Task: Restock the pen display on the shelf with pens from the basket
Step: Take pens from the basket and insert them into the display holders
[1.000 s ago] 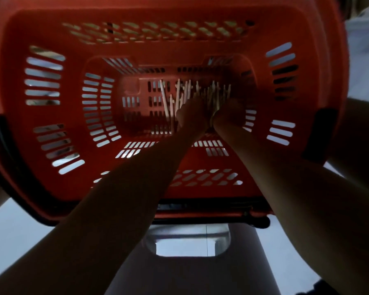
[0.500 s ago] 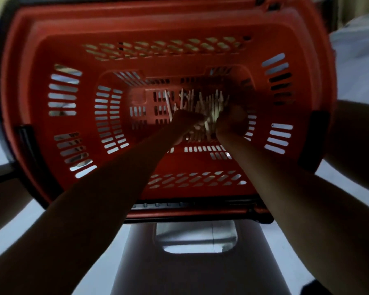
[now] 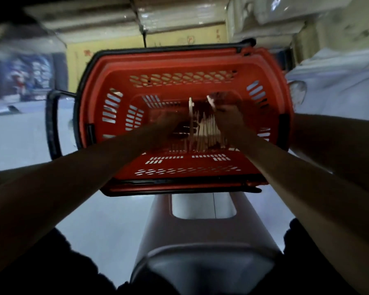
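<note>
The red plastic basket (image 3: 119, 67) stands in front of me on a stool, and both my arms reach into it. A bunch of pale pens (image 3: 205, 133) stands fanned upright between my hands, lifted above the basket floor. My right hand (image 3: 228, 118) grips the right side of the bunch, with one pen (image 3: 210, 102) sticking up past its fingers. My left hand (image 3: 167, 124) is blurred by motion; its fingers curl against the left side of the bunch, beside one tall pen (image 3: 191, 107). No pen display shows in this view.
The basket's black handles (image 3: 51, 124) hang down at its left and far rim. A dark stool (image 3: 200, 248) with a cut-out grip supports the basket. Pale floor lies all round. Shelves with wrapped white goods (image 3: 285, 18) stand behind and to the right.
The view has pulled back and up, bringing the shelves and floor into sight. Both hands have risen from the basket floor with the pens, and the bunch has fanned out between them.
</note>
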